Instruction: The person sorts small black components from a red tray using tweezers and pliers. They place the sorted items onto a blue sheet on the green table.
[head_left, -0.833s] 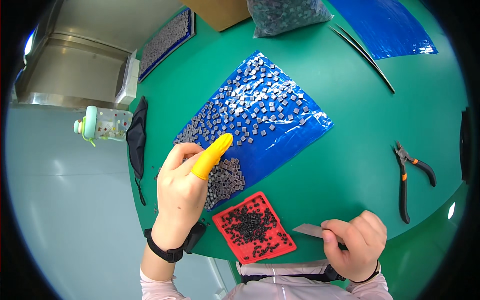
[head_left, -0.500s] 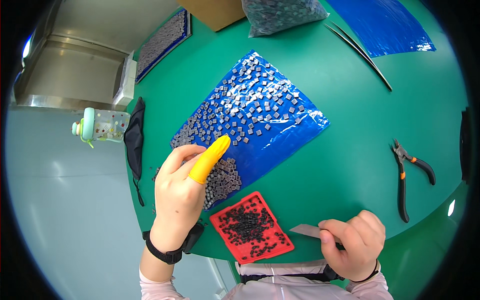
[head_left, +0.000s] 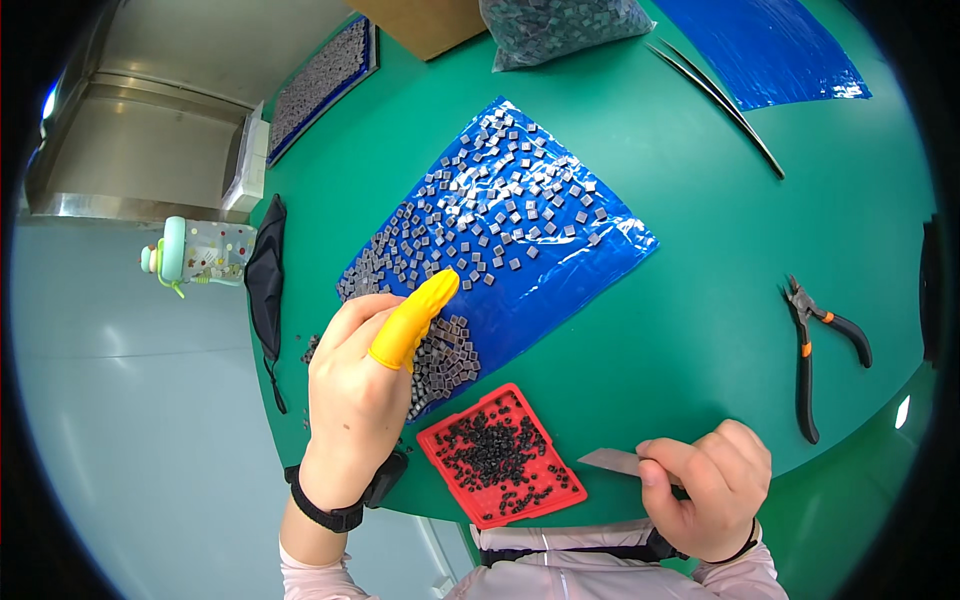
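My left hand (head_left: 360, 385) hovers over the near end of a blue plastic sheet (head_left: 600, 250) strewn with several small grey square parts (head_left: 500, 210). Its index finger, in a yellow finger cot (head_left: 412, 318), points out over a dense heap of those parts (head_left: 445, 360); the other fingers are curled with nothing in them. My right hand (head_left: 705, 485) is at the table's near edge, closed around a flat grey metal blade (head_left: 610, 461) that points left. Between the hands lies a small red tray (head_left: 450, 445) filled with tiny black pieces (head_left: 495, 455).
Black pliers with orange marks (head_left: 810, 350) lie on the green table (head_left: 720, 330) at right. Farther back are a second blue sheet (head_left: 770, 45), two long thin rods (head_left: 715, 95), a clear bag of grey parts (head_left: 555, 20), a cardboard box (head_left: 420, 22) and a tray of parts (head_left: 320, 80). A black cloth (head_left: 265, 285) hangs at the left edge.
My left hand has drifted slightly down and toward me over the heap of parts. The right hand and blade stay almost still.
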